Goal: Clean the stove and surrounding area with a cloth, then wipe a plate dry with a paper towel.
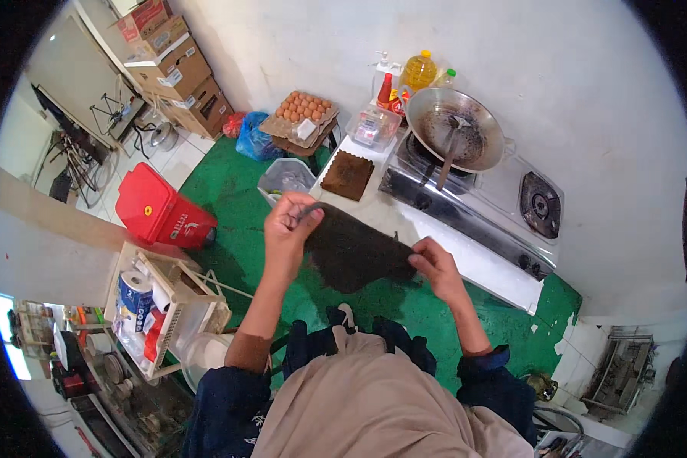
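Note:
A dark cloth [355, 246] hangs between my two hands, in front of the white counter's near edge. My left hand [291, 217] pinches its upper left corner between thumb and fingers. At the lower right, my right hand [434, 264] grips the other end. Beyond the cloth, a folded brown cloth [347, 175] with a scalloped edge lies on the left end of the counter [492, 263]. A wok [475, 129] sits on the gas stove [464, 197], with a metal turner [449, 154] resting in it.
Left of the counter stand a lined bin [287, 178] and a stool bearing a tray of eggs [303, 109]. A red lidded bin [163, 209] and a plastic shelf rack [174, 286] are at the left. Oil and sauce bottles [385, 91] stand behind a clear plastic box [372, 127].

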Demonstrator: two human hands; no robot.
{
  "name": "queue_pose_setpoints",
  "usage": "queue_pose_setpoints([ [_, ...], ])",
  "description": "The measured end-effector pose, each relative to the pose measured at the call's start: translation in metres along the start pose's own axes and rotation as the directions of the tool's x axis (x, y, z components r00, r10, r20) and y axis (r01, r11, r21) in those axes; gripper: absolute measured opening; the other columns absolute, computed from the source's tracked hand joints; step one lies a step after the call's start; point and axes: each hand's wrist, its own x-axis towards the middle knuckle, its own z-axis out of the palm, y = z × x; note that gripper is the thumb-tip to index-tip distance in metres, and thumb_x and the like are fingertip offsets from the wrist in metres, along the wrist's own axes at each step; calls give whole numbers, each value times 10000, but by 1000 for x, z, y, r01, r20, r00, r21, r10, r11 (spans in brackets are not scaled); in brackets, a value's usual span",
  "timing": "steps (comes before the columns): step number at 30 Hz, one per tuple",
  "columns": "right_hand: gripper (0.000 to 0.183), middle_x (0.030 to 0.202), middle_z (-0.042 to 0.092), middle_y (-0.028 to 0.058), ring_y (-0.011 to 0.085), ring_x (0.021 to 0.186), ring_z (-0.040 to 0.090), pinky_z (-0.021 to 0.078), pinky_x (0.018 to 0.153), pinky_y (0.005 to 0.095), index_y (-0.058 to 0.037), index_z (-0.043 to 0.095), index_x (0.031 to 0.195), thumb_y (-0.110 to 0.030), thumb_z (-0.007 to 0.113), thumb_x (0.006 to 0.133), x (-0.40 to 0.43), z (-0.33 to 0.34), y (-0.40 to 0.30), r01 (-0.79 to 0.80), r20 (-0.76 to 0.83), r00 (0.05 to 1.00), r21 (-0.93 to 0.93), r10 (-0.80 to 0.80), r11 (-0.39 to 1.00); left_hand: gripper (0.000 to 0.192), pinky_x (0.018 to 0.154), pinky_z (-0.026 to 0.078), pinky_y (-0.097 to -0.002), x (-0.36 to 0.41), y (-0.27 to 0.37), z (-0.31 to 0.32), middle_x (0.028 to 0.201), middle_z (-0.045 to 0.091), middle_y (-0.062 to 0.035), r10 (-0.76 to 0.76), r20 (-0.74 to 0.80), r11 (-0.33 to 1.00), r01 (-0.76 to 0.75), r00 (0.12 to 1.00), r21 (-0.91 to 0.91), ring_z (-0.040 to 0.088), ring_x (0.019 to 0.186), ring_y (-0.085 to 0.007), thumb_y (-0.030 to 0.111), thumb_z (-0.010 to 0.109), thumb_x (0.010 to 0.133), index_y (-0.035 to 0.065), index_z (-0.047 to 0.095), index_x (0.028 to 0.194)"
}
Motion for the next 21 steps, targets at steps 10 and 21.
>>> queue_pose_setpoints([
  [10, 229, 764, 589, 106, 205, 652, 578, 456, 591, 316, -54, 572, 955, -158, 649, 766, -11, 5, -20, 52, 158, 987, -204, -19, 978, 139, 663, 424, -196, -1, 30, -12, 857, 566, -15, 191, -106, 969, -170, 976, 179, 524, 755, -61, -15, 583, 795, 42, 525, 907],
  [21, 216, 923, 583, 99, 224, 875, 577, 445, 791, 323, -42, 574, 930, -138, 643, 749, 50, 80, -54, 231, 287, 922, 131, -260, 964, 154, 723, 447, -211, 2, 50, -1, 880, 579, -22, 227, 194, 904, -281, 954, 323, 553, 814, -84, -57, 605, 762, 20, 575, 891],
])
